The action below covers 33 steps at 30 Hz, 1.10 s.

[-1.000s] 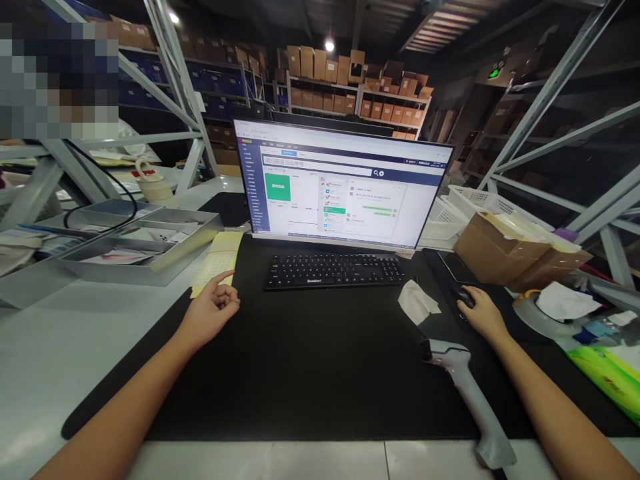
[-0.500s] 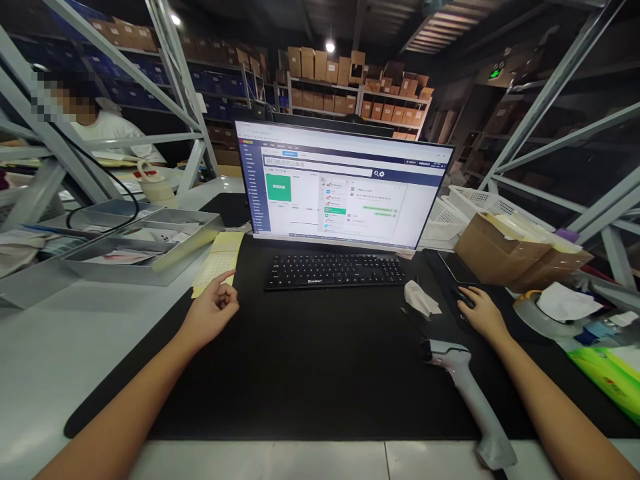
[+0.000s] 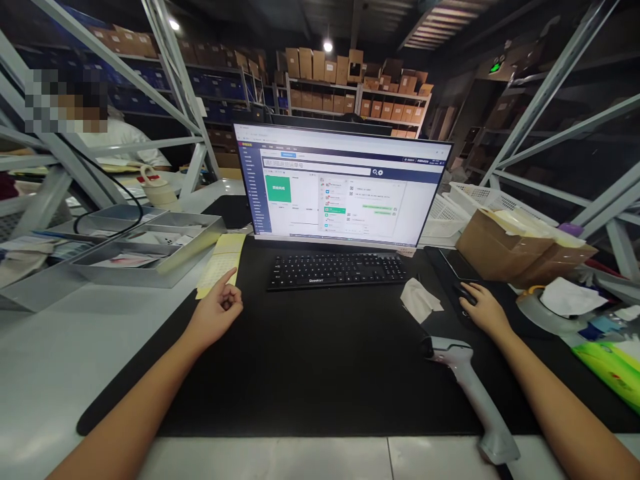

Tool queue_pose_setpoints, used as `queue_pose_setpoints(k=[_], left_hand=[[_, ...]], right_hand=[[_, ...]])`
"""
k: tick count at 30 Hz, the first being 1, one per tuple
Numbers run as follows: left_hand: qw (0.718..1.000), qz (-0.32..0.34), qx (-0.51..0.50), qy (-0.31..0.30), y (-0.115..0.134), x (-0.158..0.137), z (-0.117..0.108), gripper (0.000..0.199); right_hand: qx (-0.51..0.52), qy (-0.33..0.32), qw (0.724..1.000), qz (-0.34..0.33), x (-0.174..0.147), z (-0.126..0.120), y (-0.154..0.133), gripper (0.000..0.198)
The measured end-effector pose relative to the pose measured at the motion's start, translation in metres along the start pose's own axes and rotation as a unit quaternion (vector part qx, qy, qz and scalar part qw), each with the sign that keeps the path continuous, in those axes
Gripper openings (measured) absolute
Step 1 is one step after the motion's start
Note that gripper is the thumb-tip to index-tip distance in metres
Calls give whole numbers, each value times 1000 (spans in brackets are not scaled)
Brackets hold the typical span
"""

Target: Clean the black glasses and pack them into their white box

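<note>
My right hand (image 3: 486, 311) rests on a black mouse (image 3: 465, 294) at the right of the black desk mat (image 3: 310, 353). My left hand (image 3: 216, 307) lies on the mat's left part, loosely curled with the forefinger pointing out, holding nothing, next to a strip of yellow labels (image 3: 223, 261). A black keyboard (image 3: 337, 270) sits before a lit monitor (image 3: 343, 187). A grey handheld scanner (image 3: 470, 393) lies on the mat near my right forearm. A crumpled white paper (image 3: 419, 300) lies between keyboard and mouse.
Metal trays (image 3: 130, 247) with papers stand at the left. An open cardboard box (image 3: 505, 247), a white basket (image 3: 470, 200), a tape roll (image 3: 545, 310) and a green packet (image 3: 607, 370) crowd the right. Another person sits at back left behind shelf struts. Shelves of boxes fill the background.
My view has shifted slightly, so the desk items sit a little to the right in frame. Both hands stay where they were, right one on the mouse.
</note>
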<state>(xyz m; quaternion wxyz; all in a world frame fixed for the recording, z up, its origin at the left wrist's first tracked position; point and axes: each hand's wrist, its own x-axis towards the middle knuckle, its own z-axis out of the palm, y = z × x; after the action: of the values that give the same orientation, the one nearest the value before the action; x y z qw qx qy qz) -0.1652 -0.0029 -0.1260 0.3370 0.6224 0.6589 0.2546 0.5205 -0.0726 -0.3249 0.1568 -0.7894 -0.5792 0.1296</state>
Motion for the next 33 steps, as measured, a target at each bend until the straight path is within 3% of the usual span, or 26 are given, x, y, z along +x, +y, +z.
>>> queue_pose_setpoints(k=[7, 21, 28, 33], left_hand=[[1000, 10, -1, -9, 2, 1, 1, 92], [1000, 2, 17, -16, -2, 0, 1, 92], [1000, 6, 7, -20, -1, 1, 5, 76], [998, 23, -9, -64, 20, 4, 10, 66]], right_hand=[[22, 1, 999, -25, -1, 0, -1, 49], [-24, 7, 1000, -12, -1, 3, 2, 50], [-25, -7, 1000, 11, -1, 0, 1, 56], [21, 103, 994, -8, -2, -15, -18, 58]])
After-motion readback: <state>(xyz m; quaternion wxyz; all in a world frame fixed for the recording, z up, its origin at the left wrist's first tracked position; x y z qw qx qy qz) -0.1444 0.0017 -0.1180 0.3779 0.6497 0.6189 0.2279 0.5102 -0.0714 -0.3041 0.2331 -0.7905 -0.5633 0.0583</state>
